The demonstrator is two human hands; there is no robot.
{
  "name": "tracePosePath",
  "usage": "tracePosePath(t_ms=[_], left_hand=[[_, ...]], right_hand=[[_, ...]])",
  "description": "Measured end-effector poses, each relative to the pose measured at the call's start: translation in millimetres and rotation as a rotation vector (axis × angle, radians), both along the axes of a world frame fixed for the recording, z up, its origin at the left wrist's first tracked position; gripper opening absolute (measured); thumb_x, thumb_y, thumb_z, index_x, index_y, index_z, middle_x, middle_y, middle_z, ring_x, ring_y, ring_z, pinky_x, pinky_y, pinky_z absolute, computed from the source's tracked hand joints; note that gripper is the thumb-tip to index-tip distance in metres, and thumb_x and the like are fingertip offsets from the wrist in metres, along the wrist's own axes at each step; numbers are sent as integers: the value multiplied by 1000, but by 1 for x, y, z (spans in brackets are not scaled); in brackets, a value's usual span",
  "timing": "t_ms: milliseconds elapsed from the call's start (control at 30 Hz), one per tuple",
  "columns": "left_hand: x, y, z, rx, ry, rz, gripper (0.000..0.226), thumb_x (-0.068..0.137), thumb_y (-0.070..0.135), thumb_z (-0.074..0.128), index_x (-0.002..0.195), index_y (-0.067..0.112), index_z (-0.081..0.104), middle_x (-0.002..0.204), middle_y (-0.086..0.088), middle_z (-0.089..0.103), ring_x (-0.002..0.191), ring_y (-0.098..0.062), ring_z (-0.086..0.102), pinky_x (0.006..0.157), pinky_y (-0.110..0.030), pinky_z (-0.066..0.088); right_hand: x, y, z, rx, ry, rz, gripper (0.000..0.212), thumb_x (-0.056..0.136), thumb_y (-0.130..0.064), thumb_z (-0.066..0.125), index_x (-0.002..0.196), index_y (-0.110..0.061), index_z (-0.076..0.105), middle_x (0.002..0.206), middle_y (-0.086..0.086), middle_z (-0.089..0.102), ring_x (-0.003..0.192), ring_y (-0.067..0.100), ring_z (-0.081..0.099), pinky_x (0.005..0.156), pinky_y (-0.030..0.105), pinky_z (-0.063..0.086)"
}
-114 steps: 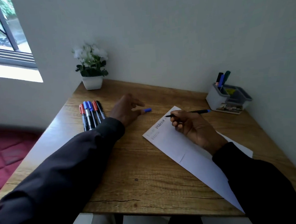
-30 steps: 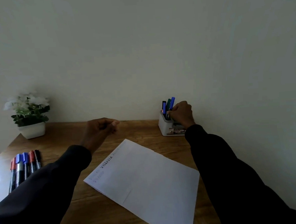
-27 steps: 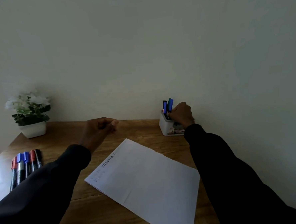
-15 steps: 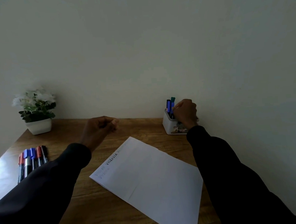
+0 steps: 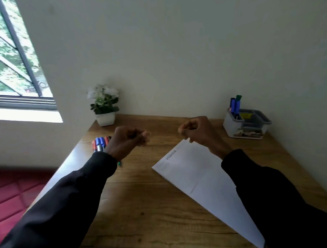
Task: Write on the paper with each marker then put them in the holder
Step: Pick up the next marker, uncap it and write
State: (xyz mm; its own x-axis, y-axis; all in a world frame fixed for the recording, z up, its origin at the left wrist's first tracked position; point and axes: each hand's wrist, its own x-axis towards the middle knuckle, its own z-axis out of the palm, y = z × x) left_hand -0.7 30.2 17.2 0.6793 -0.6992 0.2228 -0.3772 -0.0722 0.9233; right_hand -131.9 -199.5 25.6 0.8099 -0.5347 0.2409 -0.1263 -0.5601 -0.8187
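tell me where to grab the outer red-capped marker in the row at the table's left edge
Pinch the red-capped marker near its cap, coming from above and the left: it lies flat, its right side packed against a blue-capped marker, and the left hand hides the barrels' near ends.

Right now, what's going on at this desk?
A person is partway through the marker task. The left hand and right hand hover over the table, fingers curled, nothing visible in either. The paper has writing at one corner. Blue and green markers stand in the holder; a row of markers lies beside the left hand.
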Motion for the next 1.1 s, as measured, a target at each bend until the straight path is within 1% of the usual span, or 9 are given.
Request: tracePosePath(t_ms=[133, 233, 300, 400, 500, 633, 767, 900, 1100], left_hand=[[7, 31, -2, -11, 5, 49, 17, 91, 12, 63, 100, 0, 70, 86, -11, 73, 76, -17, 70, 68, -19, 56], [19, 56, -5, -32, 22, 84, 19, 90, 10, 64, 100, -5, 69, 85, -15, 72, 76, -20, 69, 71, -27, 57], [30, 74, -8, -51, 41, 106, 20, 89, 11, 65, 101, -5, 68, 87, -17, 72, 80, -24, 70, 74, -30, 58], [41, 93, -13, -46, 59, 165, 16, 88, 13, 67, 97, 1, 71, 85, -12, 74, 79, -18, 71, 70, -25, 57], [48, 106, -18, -28, 46, 224, 13, 88, 16, 68, 93, 5, 73, 75, -5, 74, 70, -12, 70, 66, -23, 55], [55, 119, -23, -3, 29, 266, 20, 87, 21, 70, 96, 3, 73, 79, -9, 75, 73, -21, 71, 72, -34, 58], [56, 124, -25, -8, 45, 272, 18, 87, 17, 69, 97, 3, 72, 80, -11, 74, 71, -19, 71, 70, -31, 58], [57, 125, -26, -8, 57, 261, 17, 87, 18, 69, 99, 6, 72, 82, -10, 74, 75, -22, 71, 71, -29, 59], [53, 115, -23, -33, 58, 245, 17, 87, 17, 70, 100, 6, 72, 83, -9, 74, 76, -18, 71, 69, -24, 58]], right_hand=[[20, 29, -9, 5, 47, 78, 8, 87, -15, 78, 88, -7, 76, 81, 10, 77, 67, 15, 69, 56, 24, 54], [36, 49, -14, -37, 72, 132, 7, 88, -17, 77, 89, -10, 77, 80, 5, 78, 66, 5, 69, 57, 15, 50], [49, 64, -16, -58, 95, 170, 9, 88, -17, 77, 91, -9, 76, 81, 6, 77, 67, 8, 69, 56, 17, 50], [69, 88, -18, -120, 137, 224, 9, 91, -15, 74, 92, -7, 76, 80, 8, 76, 63, 10, 68, 53, 19, 51], [92, 115, -22, -197, 172, 257, 9, 90, -19, 76, 90, -10, 77, 82, 5, 76, 71, 13, 68, 61, 23, 53], [115, 145, -33, -279, 218, 192, 12, 87, -27, 77, 88, -15, 75, 86, -2, 72, 80, 11, 66, 69, 25, 51], [121, 166, -38, -345, 254, 157, 17, 91, -27, 74, 78, -17, 69, 76, -3, 68, 68, 9, 63, 64, 28, 54], [124, 170, -42, -381, 314, 137, 14, 89, -24, 75, 81, -13, 71, 77, 4, 71, 72, 19, 70, 66, 38, 61], [111, 143, -38, -470, 388, 66, 8, 87, -24, 75, 90, -18, 72, 82, -2, 70, 74, 12, 66, 66, 32, 61]])
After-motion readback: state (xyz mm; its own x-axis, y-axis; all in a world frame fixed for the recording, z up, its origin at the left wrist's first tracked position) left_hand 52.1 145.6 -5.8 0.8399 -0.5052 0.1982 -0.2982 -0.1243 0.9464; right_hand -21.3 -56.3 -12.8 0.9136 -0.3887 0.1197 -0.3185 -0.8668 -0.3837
